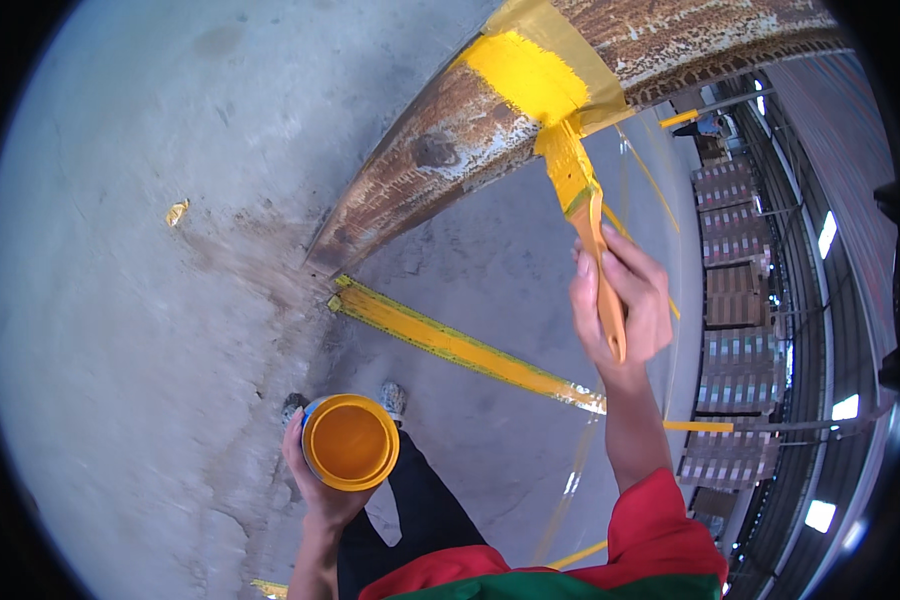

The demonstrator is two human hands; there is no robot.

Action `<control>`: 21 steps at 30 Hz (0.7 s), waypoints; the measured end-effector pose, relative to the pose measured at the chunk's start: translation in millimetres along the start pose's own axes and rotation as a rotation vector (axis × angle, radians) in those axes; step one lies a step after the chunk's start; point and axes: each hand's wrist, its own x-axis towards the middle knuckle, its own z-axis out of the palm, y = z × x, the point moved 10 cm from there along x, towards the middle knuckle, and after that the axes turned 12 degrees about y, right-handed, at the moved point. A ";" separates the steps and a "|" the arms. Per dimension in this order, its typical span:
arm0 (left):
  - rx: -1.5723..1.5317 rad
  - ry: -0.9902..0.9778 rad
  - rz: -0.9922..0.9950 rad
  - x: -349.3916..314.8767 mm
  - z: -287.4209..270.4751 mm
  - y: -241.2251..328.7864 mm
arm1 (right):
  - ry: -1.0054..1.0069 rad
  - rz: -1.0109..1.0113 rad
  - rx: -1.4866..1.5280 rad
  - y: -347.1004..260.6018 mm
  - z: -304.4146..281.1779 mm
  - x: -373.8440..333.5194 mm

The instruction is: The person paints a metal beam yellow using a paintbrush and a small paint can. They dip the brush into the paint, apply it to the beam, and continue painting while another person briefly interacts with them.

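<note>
My right hand (625,300) is closed around the wooden handle of a paintbrush (582,190). Yellow paint coats its bristles, which touch the lower edge of a fresh yellow band (530,75) on a rusty, paint-worn steel column (435,150). Tan masking tape (602,75) borders the band on its upper side. Low in front of my body, my left hand (320,485) grips an open paint can (350,442) from its left side. The can is held upright, with orange-yellow paint inside and paint on its rim.
A worn yellow line (460,345) crosses the concrete floor (170,330) from the column's foot. A small crumpled scrap (177,212) lies left of the column. Stacked pallet loads (740,370) line the right side, beside a corrugated wall. My shoes (393,400) show beyond the can.
</note>
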 end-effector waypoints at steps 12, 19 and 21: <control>0.086 -0.029 0.012 45.7 -66.0 -23.0 | 0.088 0.171 -0.021 -5.8 5.7 -2.1; 0.009 -0.077 0.025 131.9 -74.2 -40.6 | 0.041 0.420 -0.058 -37.4 12.3 -23.1; -0.054 -0.155 -0.013 163.9 -68.0 -51.2 | 0.066 0.431 -0.068 -48.6 29.4 -13.7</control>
